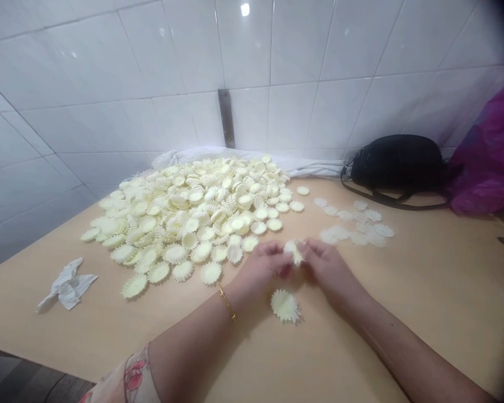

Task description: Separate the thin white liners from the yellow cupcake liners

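Cream scalloped disc (294, 252) sits pinched between your left hand (258, 268) and right hand (330, 271), the hands close together and the fingertips clamped on its edges, just above the pale wooden tabletop (403, 319). Your fingers hide part of it. Keep that pinch light and even: these discs look thin and crimped, so pressing hard at one point could crack a scallop. Hold your wrists low and work close to the surface, turning the piece with your fingertips rather than your whole hand. A loose disc (284, 305) lies just below your hands, near your gold bangle (227, 301). The large heap of discs (180, 218) spreads to your left, and a flatter patch of discs (355, 226) lies to your right, before a black bag (397, 162) and a magenta plastic bag (491, 151). Crumpled white tissue (67, 285) rests far left, and white cloth (302, 165) runs along the tiled wall (109, 67). No brand, label or writing can be read on anything in view
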The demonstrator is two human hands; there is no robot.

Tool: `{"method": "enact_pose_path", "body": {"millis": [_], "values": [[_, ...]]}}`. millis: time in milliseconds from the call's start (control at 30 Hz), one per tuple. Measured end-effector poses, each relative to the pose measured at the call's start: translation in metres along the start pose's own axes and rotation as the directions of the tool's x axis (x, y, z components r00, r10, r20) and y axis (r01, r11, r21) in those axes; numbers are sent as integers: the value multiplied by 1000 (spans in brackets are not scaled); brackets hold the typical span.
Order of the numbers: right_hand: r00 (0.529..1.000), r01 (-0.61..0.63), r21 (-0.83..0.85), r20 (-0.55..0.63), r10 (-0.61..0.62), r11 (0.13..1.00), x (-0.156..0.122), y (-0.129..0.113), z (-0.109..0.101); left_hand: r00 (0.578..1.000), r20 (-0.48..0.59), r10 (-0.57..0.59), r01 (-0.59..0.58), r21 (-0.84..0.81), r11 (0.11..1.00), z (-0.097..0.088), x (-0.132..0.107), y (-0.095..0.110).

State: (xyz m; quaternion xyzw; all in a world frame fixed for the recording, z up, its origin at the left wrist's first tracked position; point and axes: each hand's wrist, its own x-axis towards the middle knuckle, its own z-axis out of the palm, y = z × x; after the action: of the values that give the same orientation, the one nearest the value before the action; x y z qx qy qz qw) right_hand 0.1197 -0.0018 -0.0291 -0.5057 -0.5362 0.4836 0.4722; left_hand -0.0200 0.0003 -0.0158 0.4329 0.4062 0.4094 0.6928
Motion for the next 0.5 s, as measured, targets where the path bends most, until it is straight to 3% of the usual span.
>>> {"method": "enact_pose_path", "body": {"millis": [167, 267, 500], "values": [[995, -10, 83, 100, 2, 996, -3, -4, 3, 996, -88, 30, -24, 71, 997, -1, 2, -4], [996, -31, 92, 81, 24, 995, -1, -2, 1, 993, -102, 60, -44, 154, 987, 0, 1, -5], [999, 14, 13, 33, -15, 1000, 1, 2, -2, 996, -88, 13, -14, -19, 1000, 1, -1, -1]]}}
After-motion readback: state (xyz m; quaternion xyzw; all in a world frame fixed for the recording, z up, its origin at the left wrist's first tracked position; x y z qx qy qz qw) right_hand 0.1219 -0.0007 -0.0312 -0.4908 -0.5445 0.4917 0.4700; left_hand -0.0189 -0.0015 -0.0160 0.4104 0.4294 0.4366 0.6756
